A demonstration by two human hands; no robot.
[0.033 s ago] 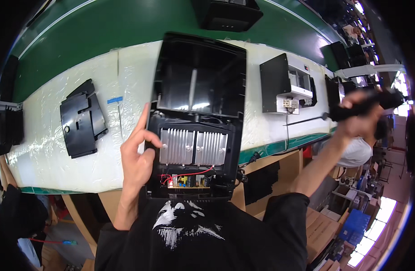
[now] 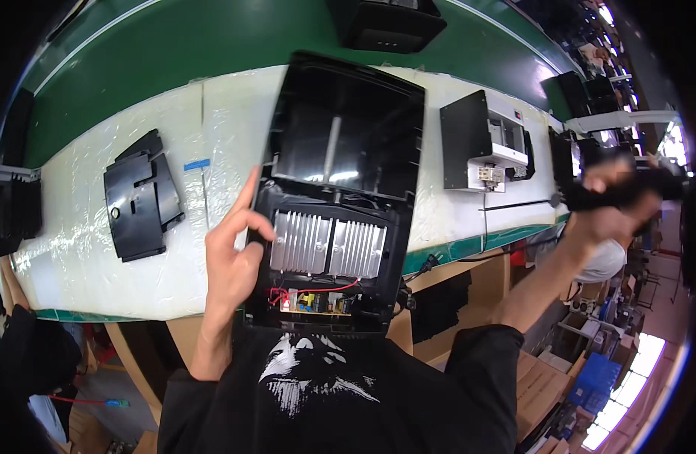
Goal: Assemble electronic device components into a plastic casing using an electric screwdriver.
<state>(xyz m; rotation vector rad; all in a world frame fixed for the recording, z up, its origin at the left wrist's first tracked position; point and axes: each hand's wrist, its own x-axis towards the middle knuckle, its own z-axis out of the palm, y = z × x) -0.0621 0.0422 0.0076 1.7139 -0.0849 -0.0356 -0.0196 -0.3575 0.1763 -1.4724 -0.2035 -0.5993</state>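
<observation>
An opened black plastic housing [image 2: 302, 113] lies in front of me, its near end against my shirt. Two finned silver heat sinks [image 2: 298, 242] sit side by side inside it, above a small circuit board [image 2: 317, 304] with red wires. My left hand [image 2: 233, 261] grips the housing's left edge, one finger bent over the rim near the heat sinks. Off to the right, my right hand [image 2: 609, 216] is wrapped round a black power screwdriver [image 2: 650, 185], blurred by motion. Its long thin bit points left, apart from the housing.
Left on the white-covered bench [image 2: 75, 280] lies a black molded panel [image 2: 140, 200]. A black-and-white box-shaped unit [image 2: 469, 144] stands on the right. Another black unit [image 2: 386, 26] rests on the green surface [image 2: 211, 41] beyond. A cable hangs at the bench edge; people are at both sides.
The housing has tilted slightly to the right at its far end, with my left hand still on its edge. My right hand and the screwdriver have shifted slightly.
</observation>
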